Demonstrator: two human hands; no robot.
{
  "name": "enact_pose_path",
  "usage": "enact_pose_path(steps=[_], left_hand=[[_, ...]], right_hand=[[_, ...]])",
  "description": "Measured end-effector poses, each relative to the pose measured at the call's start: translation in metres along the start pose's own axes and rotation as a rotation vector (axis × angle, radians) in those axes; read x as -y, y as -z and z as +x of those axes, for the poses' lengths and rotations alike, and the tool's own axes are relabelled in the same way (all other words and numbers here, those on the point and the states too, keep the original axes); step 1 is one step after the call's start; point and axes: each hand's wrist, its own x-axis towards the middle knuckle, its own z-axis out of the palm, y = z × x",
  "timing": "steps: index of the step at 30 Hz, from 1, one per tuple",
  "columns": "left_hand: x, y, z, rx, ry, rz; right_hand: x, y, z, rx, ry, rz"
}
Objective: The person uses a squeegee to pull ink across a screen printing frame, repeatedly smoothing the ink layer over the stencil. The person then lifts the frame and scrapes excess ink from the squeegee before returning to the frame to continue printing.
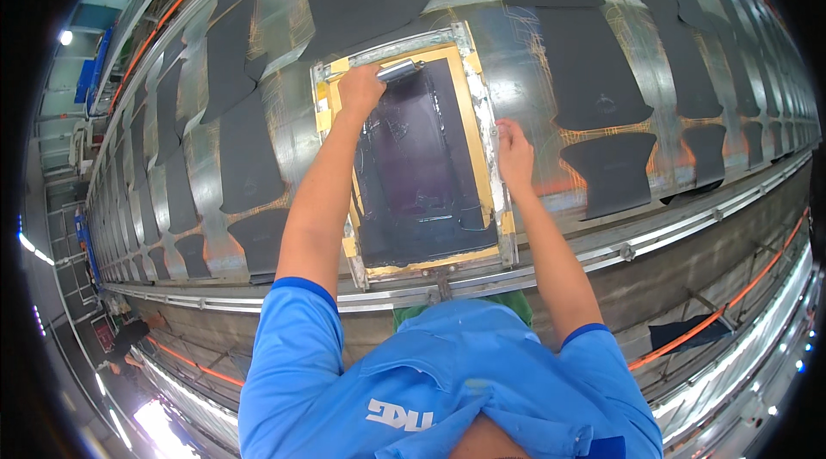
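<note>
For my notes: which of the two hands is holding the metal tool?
The left hand: it grips the metal tool near the frame's far end. The right hand, at the frame's right side, shows no tool.

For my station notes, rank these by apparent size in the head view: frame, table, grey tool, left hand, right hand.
1. Table
2. Frame
3. Left hand and right hand: too alike to rank
4. Grey tool, visible part only; the left hand covers some
</note>
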Motion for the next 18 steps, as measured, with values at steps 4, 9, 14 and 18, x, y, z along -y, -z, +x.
enact_pose_path(steps=[4,9,14,18], left_hand=[[-0.004,-0.02,-0.031,-0.093,-0.059,-0.01],[-0.02,-0.033,-0.16,-0.063,-0.179,-0.071],[-0.058,-0.026,-0.303,-0.123,-0.215,-0.234],[-0.068,-0.035,-0.363,-0.18,-0.223,-0.225]], right_hand=[[-0.011,-0.004,-0.008,-0.033,0.056,0.001],[-0.004,-0.002,-0.003,0.031,0.012,-0.011],[-0.021,-0.005,0.008,0.026,0.075,0.006],[-0.013,-0.005,0.007,0.094,-0.013,0.032]])
